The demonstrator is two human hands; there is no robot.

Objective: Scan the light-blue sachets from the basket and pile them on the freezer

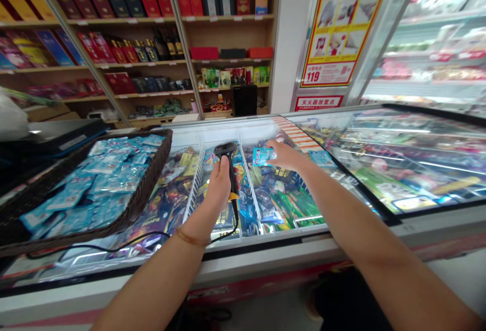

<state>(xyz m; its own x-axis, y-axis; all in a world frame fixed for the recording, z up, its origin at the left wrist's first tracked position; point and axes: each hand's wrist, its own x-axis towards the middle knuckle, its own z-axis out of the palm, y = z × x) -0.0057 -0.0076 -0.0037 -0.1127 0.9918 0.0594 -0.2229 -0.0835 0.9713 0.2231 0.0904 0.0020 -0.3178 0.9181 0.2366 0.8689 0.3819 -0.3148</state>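
The left hand (220,183) grips a black scanner (227,150), and the right hand (284,155) holds one small blue packet (260,157); both are above the freezer (266,264).

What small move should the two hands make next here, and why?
Probably bring the blue packet in the right hand closer to the head of the black scanner in the left hand: both are held up over the freezer, side by side, with a gap between them.
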